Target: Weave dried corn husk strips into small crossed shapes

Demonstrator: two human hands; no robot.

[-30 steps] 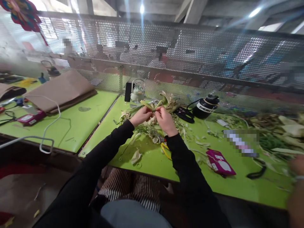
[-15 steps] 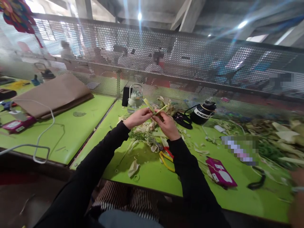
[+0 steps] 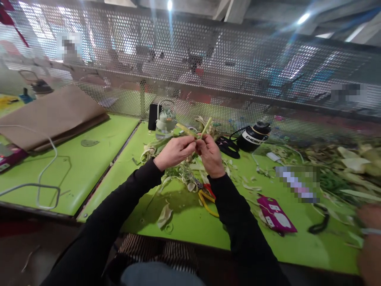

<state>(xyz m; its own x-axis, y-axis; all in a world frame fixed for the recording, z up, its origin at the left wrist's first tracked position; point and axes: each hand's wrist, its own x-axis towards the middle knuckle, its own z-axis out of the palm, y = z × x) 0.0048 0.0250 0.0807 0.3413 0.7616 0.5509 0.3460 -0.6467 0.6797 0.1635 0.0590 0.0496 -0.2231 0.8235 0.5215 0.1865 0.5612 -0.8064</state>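
My left hand and my right hand meet above the table, fingers pinched together. Between them they hold a pale green corn husk strip, whose two ends stick up in a V. The exact point of the grip is hidden by my fingers. Beneath my hands lies a loose heap of husk shreds. Close to my right wrist, a tool with yellow handles and another with a red handle lie partly under the sleeve.
A pale green bottle and a black phone stand behind, by the perforated metal screen. Rightward are a black bottle, a magenta power strip and more husks. Brown paper lies left. Another person's arm shows at the right edge.
My hands have drawn closer together, and the husk ends have swung from a crossed, slanting pose into a steeper V. The view has shifted slightly.
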